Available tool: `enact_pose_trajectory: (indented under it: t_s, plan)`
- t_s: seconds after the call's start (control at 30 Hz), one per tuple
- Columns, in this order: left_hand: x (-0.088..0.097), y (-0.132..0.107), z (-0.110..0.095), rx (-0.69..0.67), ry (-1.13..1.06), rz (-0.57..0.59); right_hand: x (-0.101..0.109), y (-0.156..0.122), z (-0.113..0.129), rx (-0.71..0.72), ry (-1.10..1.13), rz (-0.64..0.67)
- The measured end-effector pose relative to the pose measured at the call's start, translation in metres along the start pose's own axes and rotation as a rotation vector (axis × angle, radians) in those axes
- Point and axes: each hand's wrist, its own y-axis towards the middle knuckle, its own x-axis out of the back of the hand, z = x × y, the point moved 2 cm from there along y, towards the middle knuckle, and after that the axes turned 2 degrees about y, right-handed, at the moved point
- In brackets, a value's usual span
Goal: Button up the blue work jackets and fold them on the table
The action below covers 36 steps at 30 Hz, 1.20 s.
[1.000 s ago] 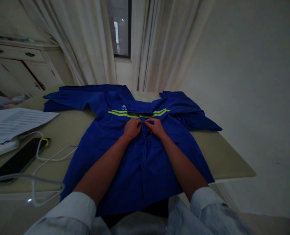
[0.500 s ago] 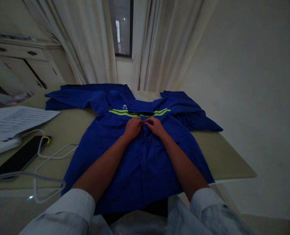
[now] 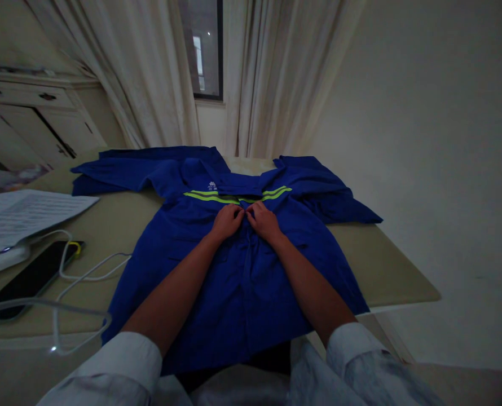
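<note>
On the tabletop (image 3: 382,265), blue jacket (image 3: 242,282) lies flat | left hand (image 3: 227,221) and right hand (image 3: 264,221) pinch its front edges below the yellow stripe (image 3: 211,197) | step: seemingly fastening it | next: edges kept aligned

Pretty dim room, plain off-white wall (image 3: 424,141) on the right. Cream curtains (image 3: 276,84) hang either side of a dark window (image 3: 202,51), and a white cabinet (image 3: 35,118) with drawers sits back left behind the beige table (image 3: 386,265).
</note>
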Motion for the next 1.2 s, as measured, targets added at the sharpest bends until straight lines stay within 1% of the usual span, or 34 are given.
enact_pose_trajectory:
  t_s: [0.17,0.3,0.47,0.63,0.73,0.87,0.97,1.1,1.2]
  plan:
    - [0.001,0.000,-0.002,0.014,0.021,-0.017,0.002,-0.001,0.005,-0.006,-0.082,0.020]
    - [-0.002,0.002,0.004,0.019,-0.004,0.014,0.003,-0.001,0.007,0.004,-0.112,0.038]
    - [-0.001,0.004,0.008,0.053,-0.065,0.032,0.004,-0.002,0.008,0.029,-0.072,0.012]
    - [0.000,0.005,0.008,0.073,-0.123,-0.003,0.002,-0.002,0.006,0.034,-0.077,-0.041]
    - [-0.001,0.007,0.011,0.112,-0.216,0.009,0.002,-0.002,0.007,0.048,-0.091,-0.071]
    - [-0.002,0.013,0.016,0.189,-0.423,0.063,0.003,-0.001,0.010,0.065,-0.091,-0.063]
    - [-0.004,0.016,0.017,0.240,-0.551,0.071,0.005,-0.001,0.012,0.075,-0.073,-0.072]
    - [-0.006,0.018,0.019,0.290,-0.595,0.049,0.004,0.000,0.013,0.083,-0.013,-0.103]
    - [-0.005,0.018,0.020,0.310,-0.636,0.059,0.003,0.001,0.013,0.087,-0.023,-0.106]
